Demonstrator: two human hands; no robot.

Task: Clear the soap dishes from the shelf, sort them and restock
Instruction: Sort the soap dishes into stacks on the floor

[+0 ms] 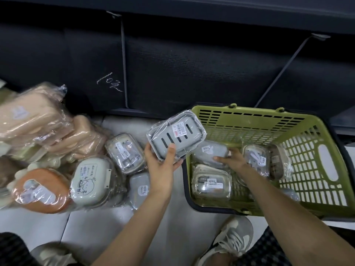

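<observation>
Soap dishes (107,169) heaped beside green basket (307,135); both hands gripping grey dishes, left (163,162), right (233,160).

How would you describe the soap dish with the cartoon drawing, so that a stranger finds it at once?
Start at the green basket on the floor and look left, past the left hand, to the pile of wrapped dishes. The cartoon soap dish lies near its front, beside a round orange dish. It alone is pale cream with a drawn figure on its lid.
</observation>
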